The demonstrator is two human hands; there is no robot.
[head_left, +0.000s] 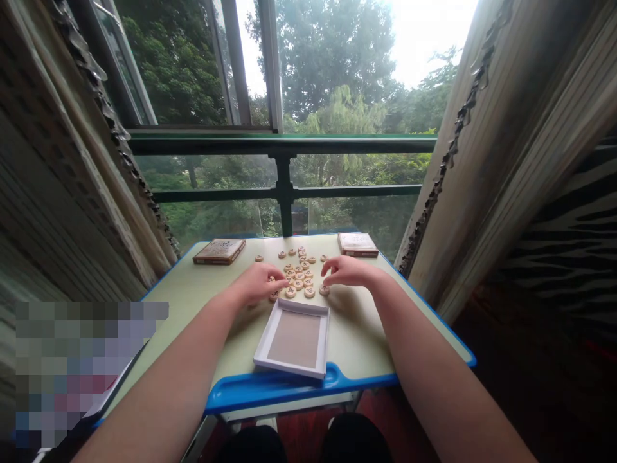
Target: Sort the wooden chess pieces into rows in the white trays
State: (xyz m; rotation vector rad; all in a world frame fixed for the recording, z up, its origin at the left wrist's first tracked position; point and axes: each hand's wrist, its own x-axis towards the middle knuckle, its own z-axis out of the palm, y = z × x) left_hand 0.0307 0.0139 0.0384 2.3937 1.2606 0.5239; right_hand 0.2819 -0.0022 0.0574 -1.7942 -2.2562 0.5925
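Round wooden Chinese chess pieces (299,283) with dark characters lie loosely grouped in the middle of the table. At the group's left edge is my left hand (258,284), its fingers curved and apart, fingertips touching or just over the nearest pieces. My right hand (349,271) hovers at the right edge, fingers bent and apart, the thumb close to a single piece (324,290). Neither hand visibly grips anything. Between my forearms rests a shallow white box tray (263,344) with a bare brownish bottom, near the table's front edge.
A flat brown box (220,251) sits at the far left of the pale table (193,286), and a similar box (357,244) at the far right. Beyond stand a green railing (357,145) and windows. Curtains (475,193) hang on both sides.
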